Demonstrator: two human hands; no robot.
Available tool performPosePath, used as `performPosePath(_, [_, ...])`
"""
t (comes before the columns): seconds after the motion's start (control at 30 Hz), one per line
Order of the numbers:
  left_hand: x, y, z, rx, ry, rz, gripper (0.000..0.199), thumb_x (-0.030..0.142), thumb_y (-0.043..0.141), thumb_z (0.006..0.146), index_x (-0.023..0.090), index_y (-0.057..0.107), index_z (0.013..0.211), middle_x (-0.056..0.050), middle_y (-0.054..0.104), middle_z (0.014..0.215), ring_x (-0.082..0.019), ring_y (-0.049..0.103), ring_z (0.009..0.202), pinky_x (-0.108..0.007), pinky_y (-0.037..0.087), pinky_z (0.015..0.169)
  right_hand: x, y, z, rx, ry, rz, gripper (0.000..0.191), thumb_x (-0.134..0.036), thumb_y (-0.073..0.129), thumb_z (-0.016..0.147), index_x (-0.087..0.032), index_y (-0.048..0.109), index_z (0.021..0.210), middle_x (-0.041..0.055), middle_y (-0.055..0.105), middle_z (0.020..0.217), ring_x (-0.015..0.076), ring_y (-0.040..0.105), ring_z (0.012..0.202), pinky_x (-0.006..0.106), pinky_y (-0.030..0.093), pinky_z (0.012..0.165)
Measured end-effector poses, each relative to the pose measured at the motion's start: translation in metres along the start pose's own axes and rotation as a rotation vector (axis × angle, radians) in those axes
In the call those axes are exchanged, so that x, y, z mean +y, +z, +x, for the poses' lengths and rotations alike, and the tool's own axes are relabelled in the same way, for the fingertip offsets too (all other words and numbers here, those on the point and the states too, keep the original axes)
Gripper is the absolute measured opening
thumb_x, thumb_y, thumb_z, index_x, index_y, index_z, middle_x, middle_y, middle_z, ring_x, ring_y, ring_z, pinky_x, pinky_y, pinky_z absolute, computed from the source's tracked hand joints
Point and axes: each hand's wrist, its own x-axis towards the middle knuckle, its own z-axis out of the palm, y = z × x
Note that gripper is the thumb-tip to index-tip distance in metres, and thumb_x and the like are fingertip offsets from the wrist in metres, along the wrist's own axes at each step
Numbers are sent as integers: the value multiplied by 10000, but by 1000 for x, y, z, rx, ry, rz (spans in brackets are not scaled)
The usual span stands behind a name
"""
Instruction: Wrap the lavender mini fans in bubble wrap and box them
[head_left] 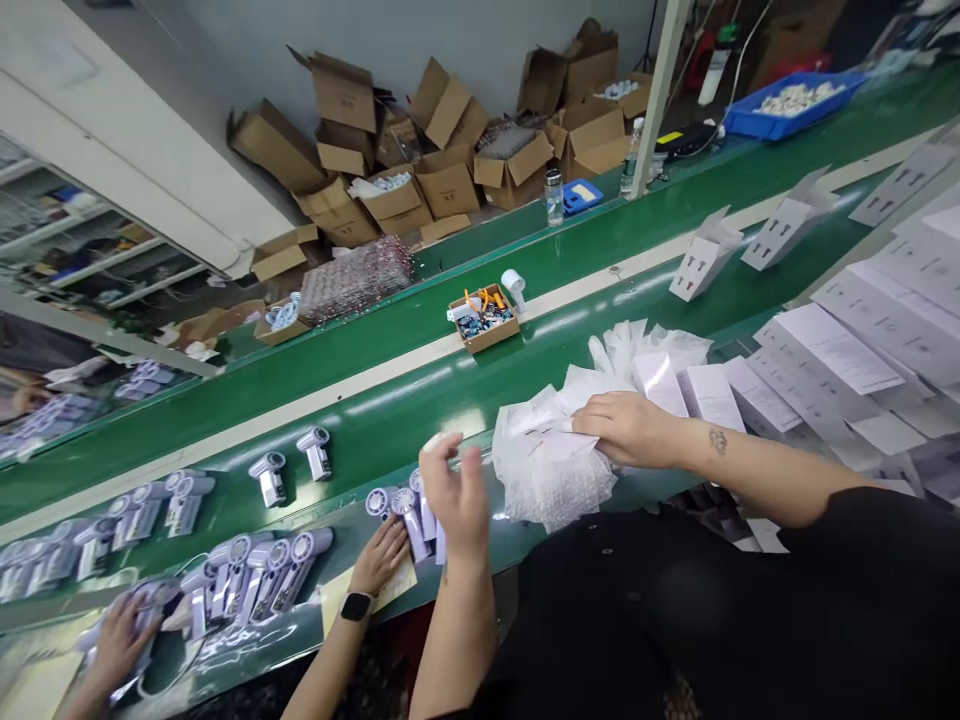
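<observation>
My left hand [454, 495] is raised over the bench edge, with thumb and fingers apart and nothing visible between them. Just behind it, partly hidden, stand several lilac handheld fans [410, 515]. My right hand [622, 425] reaches across to a heap of white bubble wrap bags [555, 490], its fingers closed on the top of one bag. The fingertips are partly covered by the plastic. White boxes [709, 395] are lined up beside my right forearm.
A co-worker's hand [382, 555] touches the fans on my left; another hand [124, 635] holds a fan farther left. More fans [187, 500] stand along the green conveyor belt [405, 415]. Across it sit a small parts box [487, 335] and open white cartons [705, 262].
</observation>
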Motion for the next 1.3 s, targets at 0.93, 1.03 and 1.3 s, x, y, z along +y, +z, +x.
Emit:
performPosePath(0.93, [32,31,6,159,75,440,483,318,721,684,222,518,1112,-48,601,954,-233,523,942,-407,388,852,-28,41,11,-17,443,554,172,-249,451,836,-155,524,712,9,559,666,124,497,611,229,325,567])
performPosePath(1.03, [29,24,3,172,131,464,449,340,742,655,207,507,1014,-43,580,945,-218,540,906,-390,394,832,-27,37,10,-74,480,677,217,-288,475,827,-154,498,659,-23,484,597,103,449,570,213,297,522])
performPosePath(1.3, [28,22,-5,229,241,546,402,392,732,671,198,535,964,-51,596,923,-216,530,886,-392,358,837,-29,41,8,-61,558,743,307,-359,512,816,-156,455,593,-53,367,536,73,354,519,204,243,476])
